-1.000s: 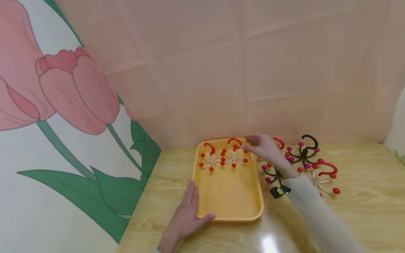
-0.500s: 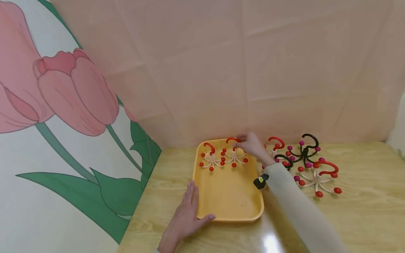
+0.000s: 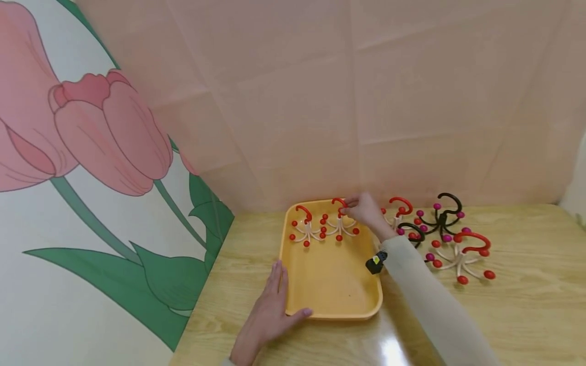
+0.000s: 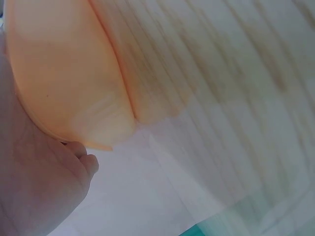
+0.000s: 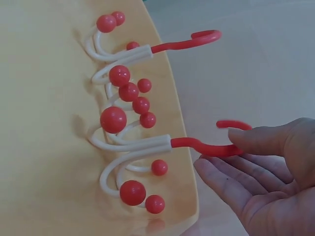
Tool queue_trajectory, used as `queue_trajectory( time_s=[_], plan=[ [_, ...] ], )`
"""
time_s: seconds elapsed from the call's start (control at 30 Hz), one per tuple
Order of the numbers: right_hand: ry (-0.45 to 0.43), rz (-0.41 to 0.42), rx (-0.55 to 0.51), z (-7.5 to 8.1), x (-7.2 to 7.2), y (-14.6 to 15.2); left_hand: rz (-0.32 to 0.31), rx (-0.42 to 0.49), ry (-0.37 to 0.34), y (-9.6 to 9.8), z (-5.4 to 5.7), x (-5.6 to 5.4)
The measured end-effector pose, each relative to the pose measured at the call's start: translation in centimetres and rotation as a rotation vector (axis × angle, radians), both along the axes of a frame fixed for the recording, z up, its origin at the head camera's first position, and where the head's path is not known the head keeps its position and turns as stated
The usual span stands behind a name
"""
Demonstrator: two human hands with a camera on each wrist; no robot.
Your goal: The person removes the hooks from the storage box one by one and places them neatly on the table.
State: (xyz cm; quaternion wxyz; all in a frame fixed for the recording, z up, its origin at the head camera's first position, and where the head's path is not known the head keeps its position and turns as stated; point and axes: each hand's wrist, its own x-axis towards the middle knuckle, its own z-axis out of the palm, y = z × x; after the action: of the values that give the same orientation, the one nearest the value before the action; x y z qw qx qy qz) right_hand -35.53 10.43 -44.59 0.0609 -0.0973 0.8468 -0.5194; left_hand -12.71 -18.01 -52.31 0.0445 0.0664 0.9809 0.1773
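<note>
Right hand (image 3: 363, 208) pinches the right hook (image 5: 209, 149) in the tray (image 3: 329, 279) between thumb and fingers — left hand (image 3: 269, 311) straight-fingered, near left.

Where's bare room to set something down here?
Free: the near part of the yellow tray, between its two hangers and near rim; the table right of the loose hangers; table between tray and flower-print wall. Crowded: the tray's far end, right hand at a hook, and just right of the tray.
</note>
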Motion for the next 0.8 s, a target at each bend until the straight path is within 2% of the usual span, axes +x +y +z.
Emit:
queue_trajectory(
  time_s=[0.23, 0.57, 0.8],
  plan=[
    [0.033, -0.023, -0.032, -0.76, 0.11, 0.26, 0.011, 0.014, -0.007, -0.03, 0.19, 0.06],
    [-0.011, -0.038, -0.006, -0.39, 0.44, 0.42, 0.014, 0.021, -0.016, 0.07, -0.05, 0.04],
    [0.036, -0.03, 0.01, -0.09, 0.74, 0.6, 0.002, 0.012, 0.001, 0.0, -0.29, 0.14]
  ],
)
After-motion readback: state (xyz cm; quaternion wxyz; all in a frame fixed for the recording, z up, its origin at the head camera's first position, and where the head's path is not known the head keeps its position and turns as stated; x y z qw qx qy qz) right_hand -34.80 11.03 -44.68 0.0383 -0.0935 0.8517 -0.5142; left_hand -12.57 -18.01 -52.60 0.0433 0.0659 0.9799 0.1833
